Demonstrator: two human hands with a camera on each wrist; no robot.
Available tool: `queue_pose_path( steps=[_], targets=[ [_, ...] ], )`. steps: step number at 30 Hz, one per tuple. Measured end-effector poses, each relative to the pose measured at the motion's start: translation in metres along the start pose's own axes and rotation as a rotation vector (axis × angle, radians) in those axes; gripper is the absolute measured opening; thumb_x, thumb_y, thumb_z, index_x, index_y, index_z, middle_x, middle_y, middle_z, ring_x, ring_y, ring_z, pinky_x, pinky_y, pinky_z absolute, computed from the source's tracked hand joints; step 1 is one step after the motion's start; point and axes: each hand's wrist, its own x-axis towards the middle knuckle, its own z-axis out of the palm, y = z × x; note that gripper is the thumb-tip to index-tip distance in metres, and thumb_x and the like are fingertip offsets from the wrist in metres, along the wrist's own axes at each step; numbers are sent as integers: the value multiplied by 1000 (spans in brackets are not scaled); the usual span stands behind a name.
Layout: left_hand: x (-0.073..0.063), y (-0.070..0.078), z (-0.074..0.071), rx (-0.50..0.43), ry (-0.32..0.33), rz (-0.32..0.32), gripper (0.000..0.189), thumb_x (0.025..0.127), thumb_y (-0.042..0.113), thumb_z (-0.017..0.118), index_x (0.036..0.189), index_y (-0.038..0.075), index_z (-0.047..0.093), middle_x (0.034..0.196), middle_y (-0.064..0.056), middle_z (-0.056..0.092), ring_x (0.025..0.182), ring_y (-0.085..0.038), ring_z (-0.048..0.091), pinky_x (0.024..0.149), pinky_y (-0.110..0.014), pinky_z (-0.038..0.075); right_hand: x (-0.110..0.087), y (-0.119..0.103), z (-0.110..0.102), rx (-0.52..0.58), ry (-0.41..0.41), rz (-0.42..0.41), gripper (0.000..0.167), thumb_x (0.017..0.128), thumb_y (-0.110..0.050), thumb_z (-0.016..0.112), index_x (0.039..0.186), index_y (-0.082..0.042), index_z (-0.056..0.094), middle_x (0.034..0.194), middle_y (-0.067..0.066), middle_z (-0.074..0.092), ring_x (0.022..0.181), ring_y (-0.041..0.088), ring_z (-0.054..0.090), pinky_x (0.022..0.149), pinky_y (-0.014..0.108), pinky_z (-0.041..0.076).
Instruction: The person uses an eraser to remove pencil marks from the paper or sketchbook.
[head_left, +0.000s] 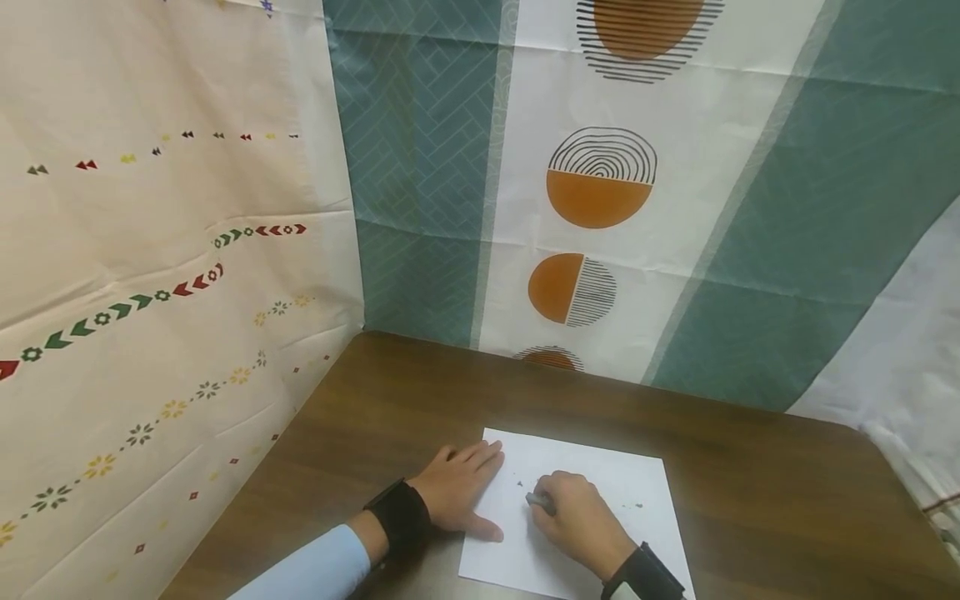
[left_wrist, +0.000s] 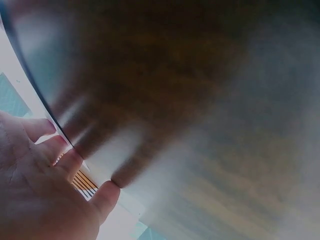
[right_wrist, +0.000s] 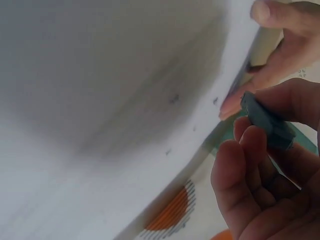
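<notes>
A white sheet of paper (head_left: 517, 554) lies on the table with a few small dark bits (head_left: 639, 505) on it. My left hand (head_left: 459, 487) rests with spread fingers at the sheet's left edge, its thumb and fingertips on the paper. In the left wrist view, the left hand (left_wrist: 45, 185) shows its fingertips against the surface. Over the middle of the sheet, my right hand (head_left: 581, 521) pinches a small blue-grey block (head_left: 540, 502). The right wrist view shows this block (right_wrist: 269, 122) with flat faces and worn edges, between thumb and fingers; its exact kind is unclear.
The brown wooden table (head_left: 420, 383) extends around the sheet. A cream patterned cloth (head_left: 187, 317) hangs along the left, and a green and white cloth (head_left: 420, 167) with orange circles hangs behind the table. White fabric (head_left: 900, 358) hangs at the right.
</notes>
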Motion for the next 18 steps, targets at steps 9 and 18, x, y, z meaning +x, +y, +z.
queue_pose_path(
  steps=[9,18],
  targets=[
    [3,-2,6,13,22,19,111,80,85,52,158,10,33,165,-6,26,150,-26,27,106,-59,34,-1,4,15,5,-39,-68,4,84,-11,78,85,-11,75,72,-10,62,65,4,49,65,32,49],
    [-1,4,-10,-11,-24,-6,107,81,80,59,158,9,34,164,-7,28,149,-26,28,107,-58,33,0,6,18,-14,-54,-60,5,83,-10,79,85,-12,75,71,-10,61,64,5,50,66,33,50]
  ],
)
